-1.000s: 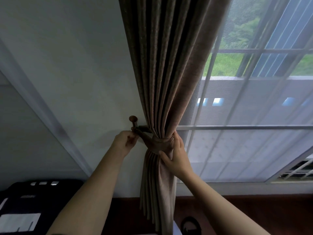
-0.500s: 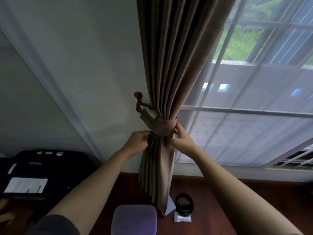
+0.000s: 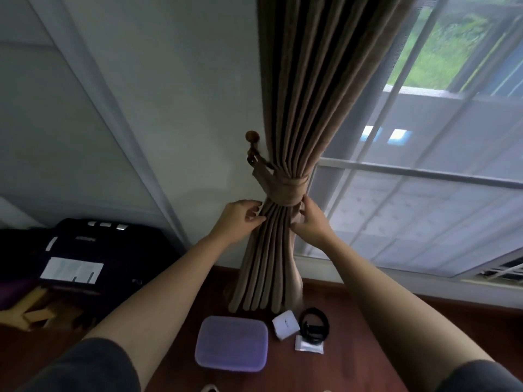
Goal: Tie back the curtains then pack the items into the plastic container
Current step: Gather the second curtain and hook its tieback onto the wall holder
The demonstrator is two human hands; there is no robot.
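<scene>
Both hands are being held lower than a second ago: the left hand [image 3: 240, 219] has been taken off the hook [image 3: 252, 136], the right hand [image 3: 310, 224] has slid down from the tie band [image 3: 288, 188], and more floor is being shown.

Step in hand, judged: tie-back is being finished. The band is being seen wrapped round the curtain [image 3: 300, 108] and looped to the hook; the pleats just under it are being tidied. The hands are being kept apart, one each side of the bundle. A left-edge fold is being pinched by the left hand; right-side pleats are being pinched by the right hand, fingertips touching the band's lower edge.

Next move, judged: the curtain is to be let go and both hands lowered for packing. The container [image 3: 232, 346] is lying well below the hands, purple lid still on, so lid removal is called for first. The white box [image 3: 285, 325], black cable coil [image 3: 314, 326] and small packet [image 3: 308, 345] are lying just beside it, right of it, on the floor [image 3: 368, 335].
</scene>
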